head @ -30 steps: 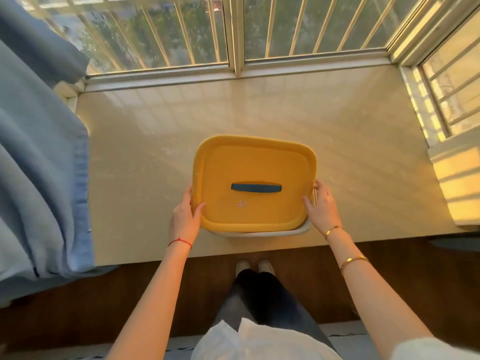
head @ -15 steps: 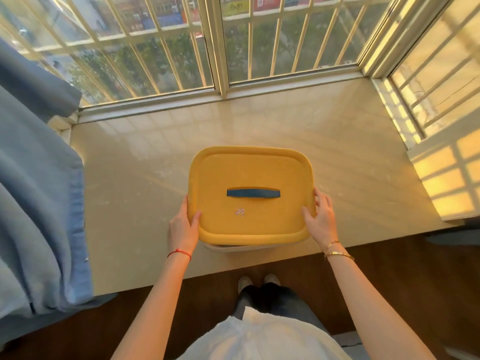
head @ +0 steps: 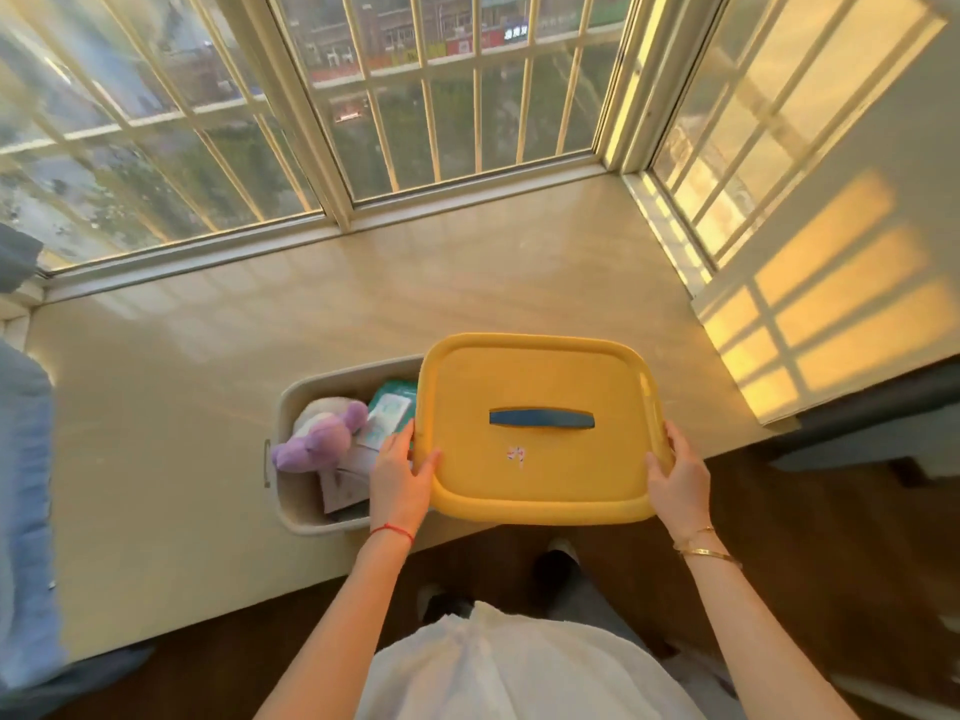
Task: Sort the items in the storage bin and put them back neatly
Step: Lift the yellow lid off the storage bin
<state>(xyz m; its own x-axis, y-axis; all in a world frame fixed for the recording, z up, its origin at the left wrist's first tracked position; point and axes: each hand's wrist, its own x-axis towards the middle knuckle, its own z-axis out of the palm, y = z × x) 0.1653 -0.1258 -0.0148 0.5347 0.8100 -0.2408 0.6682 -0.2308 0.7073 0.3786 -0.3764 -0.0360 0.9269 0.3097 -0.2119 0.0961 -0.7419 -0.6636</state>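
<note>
Lid: one yellow lid (head: 540,433), smooth plastic, a rounded rectangle with a raised rim, is held level over the right part of the bin.
Handle: one dark blue bar handle (head: 542,418) is set at the lid's centre; one small sticker (head: 517,453) is seen just in front of it.
Bin: one pale storage bin (head: 291,402), with rounded corners, is stood on the glossy stone sill (head: 208,366), its left part uncovered.
Contents: one purple plush toy (head: 319,433), one green packet (head: 397,392) and pale flat packs, their number unclear.
Left hand (head: 400,480): the lid's left edge is grasped.
Right hand (head: 678,480): the lid's right edge is grasped.
Wrists: one red cord (head: 392,531); two gold bangles (head: 706,552).
</note>
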